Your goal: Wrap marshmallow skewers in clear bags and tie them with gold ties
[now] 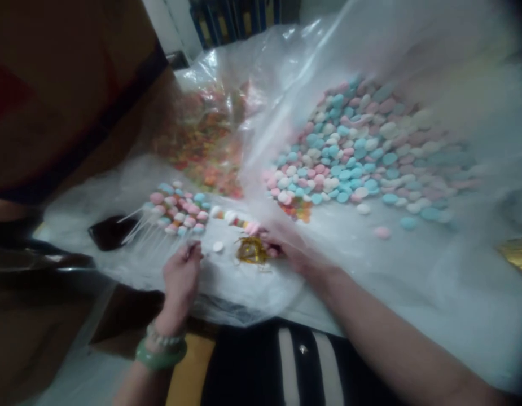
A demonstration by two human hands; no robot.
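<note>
My left hand (pixel 182 277), with a pale bead bracelet and a green bangle on its wrist, is closed in a pinch; what it holds is too blurred to name. Just right of its fingertips lies a white marshmallow (pixel 218 246). My right hand (pixel 284 245) has its fingers curled together beside a small pile of gold twist ties (pixel 252 250), their contents hidden. A row of marshmallows and gummies (pixel 231 218) stretches toward the right fingers, its pink end close to them. Beyond my left hand lies a bunch of marshmallow-and-gummy skewers (pixel 180 208) with white sticks (pixel 140 228).
Pink, blue and white marshmallows (pixel 345 163) spread across clear plastic sheeting (pixel 413 293) on the right. Orange and red gummies (pixel 210 146) sit in plastic at the back, with a few gummies (pixel 301 210) nearer. A large cardboard box (pixel 66 84) stands at the left.
</note>
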